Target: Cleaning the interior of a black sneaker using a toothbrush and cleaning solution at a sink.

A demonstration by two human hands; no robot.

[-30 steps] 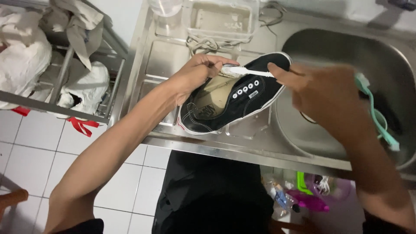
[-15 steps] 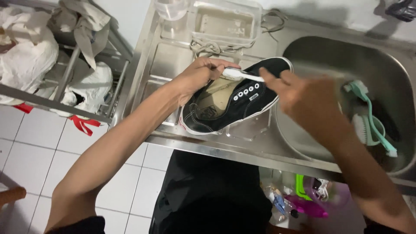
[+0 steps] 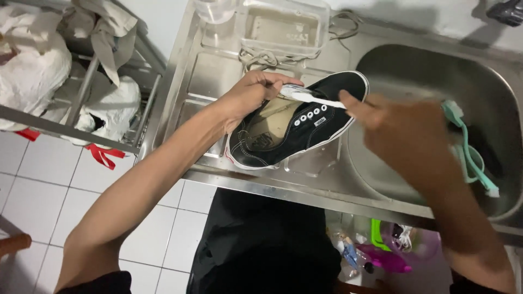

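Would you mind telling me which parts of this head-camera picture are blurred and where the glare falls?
In the head view, the right hand is smeared by motion blur, while the left hand and the black shoe stay fairly sharp; soft glare sits on the steel drainboard, and the sink basin lies partly in shadow.

Black unlaced sneaker tilted over drainboard; white toothbrush across opening.

A home wash area or kitchen corner: a stainless steel sink lies beyond the right hand, its ribbed drainboard under the left hand, white floor tiles below that arm.
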